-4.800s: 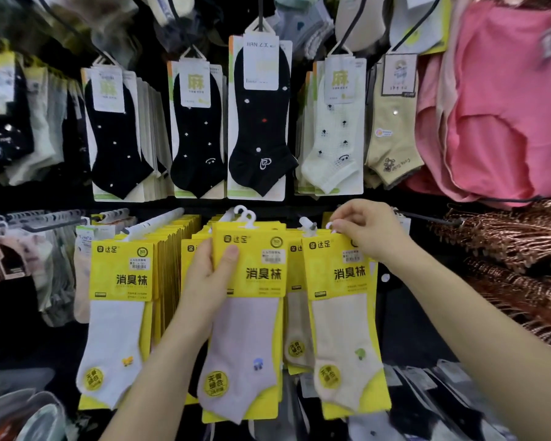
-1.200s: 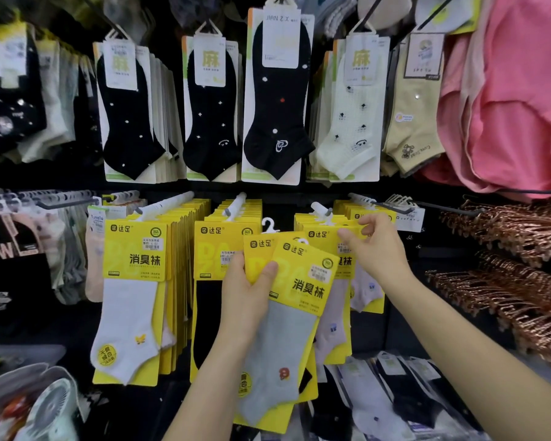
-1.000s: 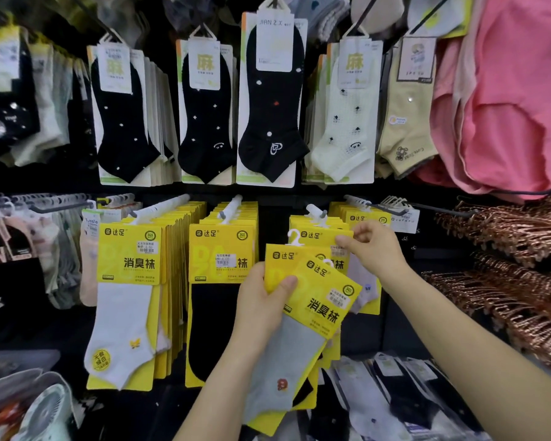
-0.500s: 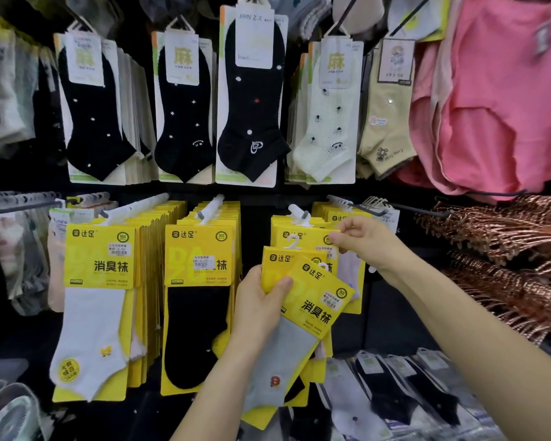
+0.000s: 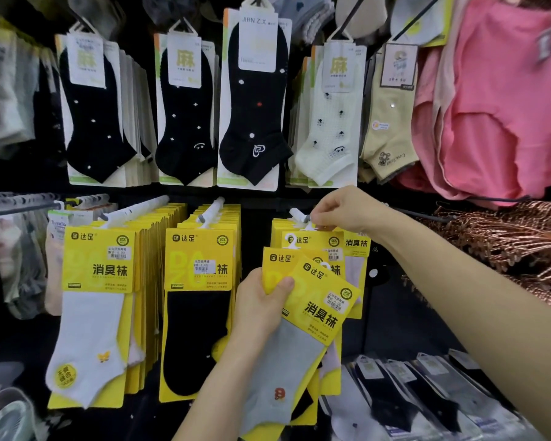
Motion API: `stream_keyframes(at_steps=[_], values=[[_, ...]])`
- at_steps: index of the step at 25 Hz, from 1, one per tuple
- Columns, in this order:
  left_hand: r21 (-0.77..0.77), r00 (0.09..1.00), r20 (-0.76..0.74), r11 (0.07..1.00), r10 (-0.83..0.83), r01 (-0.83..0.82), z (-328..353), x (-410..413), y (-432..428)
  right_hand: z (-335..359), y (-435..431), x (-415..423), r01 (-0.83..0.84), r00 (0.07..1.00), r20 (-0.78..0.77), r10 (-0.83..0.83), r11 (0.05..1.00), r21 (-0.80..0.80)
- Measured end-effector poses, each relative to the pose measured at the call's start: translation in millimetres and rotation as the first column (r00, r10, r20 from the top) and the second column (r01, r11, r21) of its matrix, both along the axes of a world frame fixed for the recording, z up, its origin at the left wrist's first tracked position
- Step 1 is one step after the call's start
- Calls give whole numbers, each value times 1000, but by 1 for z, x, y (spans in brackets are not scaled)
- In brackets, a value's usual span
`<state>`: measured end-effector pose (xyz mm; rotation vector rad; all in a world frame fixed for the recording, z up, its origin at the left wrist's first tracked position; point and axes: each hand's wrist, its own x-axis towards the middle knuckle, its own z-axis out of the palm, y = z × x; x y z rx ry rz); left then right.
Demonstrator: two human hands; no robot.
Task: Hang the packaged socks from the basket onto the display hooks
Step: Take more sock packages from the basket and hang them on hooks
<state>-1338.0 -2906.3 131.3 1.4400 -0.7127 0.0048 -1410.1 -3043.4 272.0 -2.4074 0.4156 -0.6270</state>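
Observation:
My left hand [image 5: 261, 308] grips a small fan of yellow sock packs low in the middle; the front one holds a grey sock [image 5: 283, 374] and tilts to the right. My right hand [image 5: 341, 208] pinches the white hanger tab of a yellow pack [image 5: 315, 241] at the tip of the third white display hook [image 5: 298, 214]. More yellow packs hang behind it on that hook. To the left, a row fronted by a black sock [image 5: 198, 329] and another fronted by a white sock [image 5: 89, 338] fill two more hooks. No basket is in view.
Dark and pale socks [image 5: 252, 100] hang on the upper row. Pink garments [image 5: 503, 100] hang at the upper right, with copper-coloured hangers [image 5: 506, 249] below them. Flat sock packs [image 5: 427, 399] lie at the lower right. A white fan [image 5: 7, 418] sits at the bottom left.
My right hand has risen from the front of the third row to the hook tip, pinching a pack's hanger tab there. My left hand still holds the fanned packs, shifted a little rightward.

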Motion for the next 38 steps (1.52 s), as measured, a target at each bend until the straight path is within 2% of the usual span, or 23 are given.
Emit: stream_keyframes(at_steps=[7,13,21,25,29,31,33,34,38], values=[[-55,998,-61,998,9,-13,-1,-1,-3,-9,2,3,59,997,40,-65,989,135],[-104,990,-141,995,-22,7,1,4,1,-6,1,7,74,997,8,-75,996,48],[-60,991,-134,998,-18,10,-2,6,4,-28,-14,6,50,998,51,-48,997,-51],[-47,995,-100,999,10,-14,-1,5,10,-39,-14,16,124,984,143,-109,986,-107],[-94,998,-69,996,7,-13,4,4,19,-42,-11,24,204,971,154,-182,969,-138],[-113,998,-62,994,-2,-5,5,3,23,-43,-5,19,252,948,241,-208,952,-171],[-131,998,-65,991,8,-16,5,3,24,-45,3,8,217,919,365,-151,965,-148],[-141,998,-68,990,14,-23,5,3,24,-47,7,2,163,927,361,-104,977,-138],[-161,997,-77,986,23,-35,5,2,20,-54,20,-18,-4,994,105,23,985,-173]])
